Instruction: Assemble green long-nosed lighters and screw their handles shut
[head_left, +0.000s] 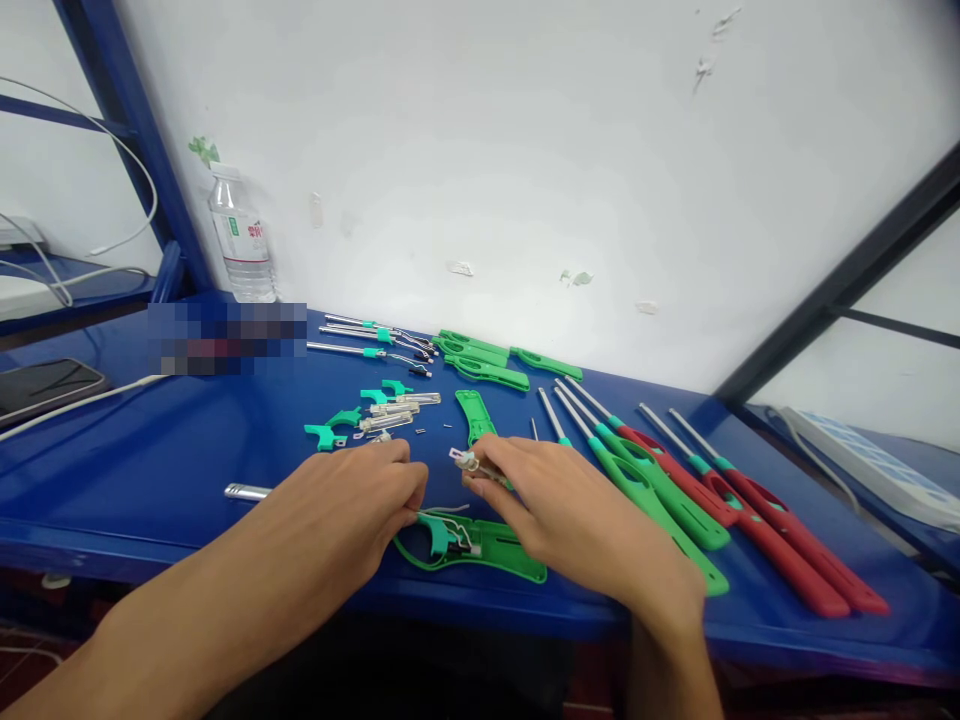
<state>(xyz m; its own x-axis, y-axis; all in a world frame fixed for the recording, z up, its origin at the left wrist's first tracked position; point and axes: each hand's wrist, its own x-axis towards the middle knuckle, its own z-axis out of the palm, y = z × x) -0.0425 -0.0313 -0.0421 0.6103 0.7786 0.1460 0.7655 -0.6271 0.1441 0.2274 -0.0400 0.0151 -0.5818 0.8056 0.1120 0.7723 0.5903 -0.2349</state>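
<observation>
My left hand (pixel 352 505) is closed, its fingertips pinching what looks like a thin wire (pixel 446 509) at the near edge of the table. Below those fingers lies an opened green lighter half-shell (pixel 510 550) with a teal trigger (pixel 437 536) and bent wires in it. A metal lighter tube (pixel 247 492) sticks out to the left, partly hidden by my left forearm. Between thumb and fingers, my right hand (pixel 577 505) holds a small clear lighter fuel tank (pixel 466 460) with a whitish valve end, above the shell's right part. Its body is mostly covered by my fingers.
Teal triggers (pixel 326 437) and clear fuel tanks (pixel 390 420) lie behind my left hand. Metal tubes with wires (pixel 345 350) and green shells (pixel 487 372) lie near the wall. Green lighters (pixel 652 500) and red lighters (pixel 795 540) are at right. A water bottle (pixel 244 240) stands back left.
</observation>
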